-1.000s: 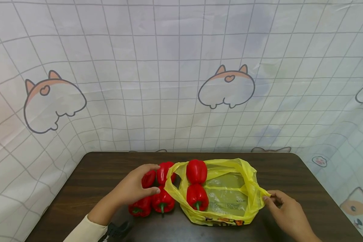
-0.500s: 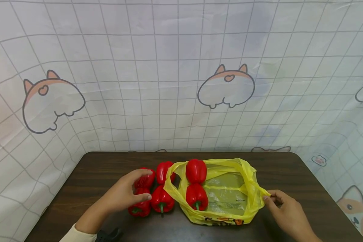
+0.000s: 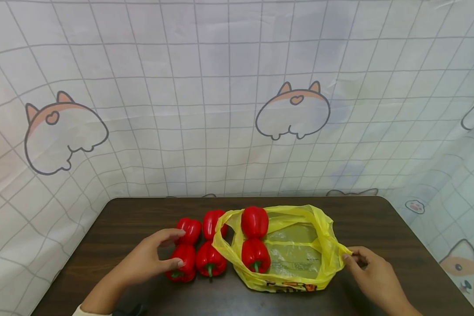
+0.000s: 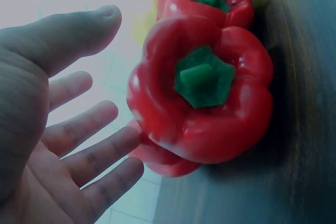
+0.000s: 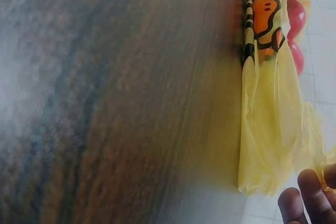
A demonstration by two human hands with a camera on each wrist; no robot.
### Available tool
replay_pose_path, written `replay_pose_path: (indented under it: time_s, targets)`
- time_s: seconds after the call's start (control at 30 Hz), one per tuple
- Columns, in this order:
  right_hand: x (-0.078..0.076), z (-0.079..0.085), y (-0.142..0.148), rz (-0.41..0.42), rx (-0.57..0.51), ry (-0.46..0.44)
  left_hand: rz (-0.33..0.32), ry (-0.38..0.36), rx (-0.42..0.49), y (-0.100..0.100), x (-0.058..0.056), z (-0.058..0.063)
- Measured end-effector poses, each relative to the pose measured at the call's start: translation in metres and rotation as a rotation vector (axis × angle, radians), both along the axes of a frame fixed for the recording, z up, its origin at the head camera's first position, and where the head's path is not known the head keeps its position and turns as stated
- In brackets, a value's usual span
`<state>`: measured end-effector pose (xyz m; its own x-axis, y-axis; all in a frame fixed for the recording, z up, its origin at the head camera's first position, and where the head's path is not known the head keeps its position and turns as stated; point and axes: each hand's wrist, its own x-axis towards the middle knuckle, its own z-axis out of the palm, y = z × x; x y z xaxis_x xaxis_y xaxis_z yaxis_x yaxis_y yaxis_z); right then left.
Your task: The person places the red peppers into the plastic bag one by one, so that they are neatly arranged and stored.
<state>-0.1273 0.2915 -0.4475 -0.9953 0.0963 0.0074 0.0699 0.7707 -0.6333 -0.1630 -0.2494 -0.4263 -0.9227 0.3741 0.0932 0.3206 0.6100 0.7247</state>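
Observation:
My left hand is open beside the red bell peppers, its fingers spread and nothing in its grasp. Nearest to it is a front-left bell pepper, whose green stem faces the left wrist camera. A second bell pepper lies behind that one. To their right are a front bell pepper and a back one, partly covered by the bag's edge. With thumb and fingers my right hand pinches the right edge of a yellow plastic bag. Inside the bag's left side sit two bell peppers, one behind the other.
Everything rests on a dark wood-grain table. A white grid-patterned cloth with cartoon animals hangs behind and at the sides. A black object shows by the left wrist.
My left hand has drawn back to the left, away from the bag, uncovering more of the left peppers. My right hand keeps its pinch on the bag. The view has shifted slightly.

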Motion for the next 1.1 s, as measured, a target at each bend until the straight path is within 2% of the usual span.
replay_pose_path:
  time_s: [0.37,0.57,1.1]
  targets:
    - [-0.001,-0.002,-0.001,-0.003,-0.006,0.007,0.013,-0.083,0.014,-0.012,0.002,-0.006]
    - [-0.001,-0.002,0.0,-0.005,-0.002,0.008,-0.02,-0.126,0.016,-0.016,0.002,-0.01]
    - [-0.001,-0.006,0.0,-0.012,0.003,0.015,-0.054,-0.15,0.01,-0.023,0.0,-0.016]
